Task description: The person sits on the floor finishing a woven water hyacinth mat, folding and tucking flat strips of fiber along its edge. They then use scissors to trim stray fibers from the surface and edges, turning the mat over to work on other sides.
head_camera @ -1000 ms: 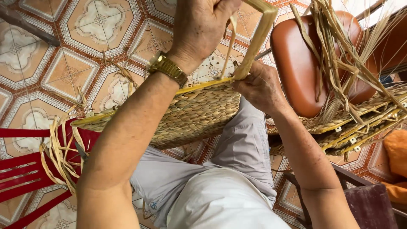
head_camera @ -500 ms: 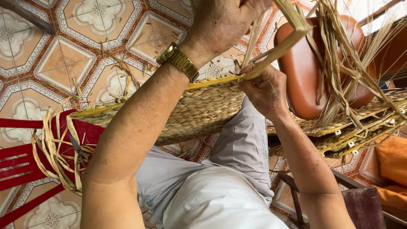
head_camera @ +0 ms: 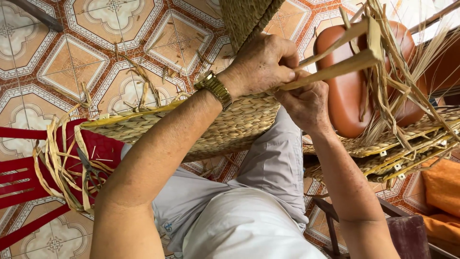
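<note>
Between both hands [head_camera: 282, 81], seemingly, woven panel [head_camera: 230, 124]

rough woven straw mat [head_camera: 230, 127], glossy red plastic chair [head_camera: 19, 184], gold metal watch [head_camera: 214, 88]

I see a home weaving spot, patterned floor tiles [head_camera: 86, 72], stacked woven mats [head_camera: 412, 148], loose straw [head_camera: 57, 168], red plastic chair [head_camera: 24, 192]

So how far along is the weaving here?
Done: the mat on the lap is closely woven across most of its visible width. In hand: the left hand and right hand grip a flat strip at its edge. Left: loose straw trails off unwoven, and spare strands lie on the red stool.
</note>
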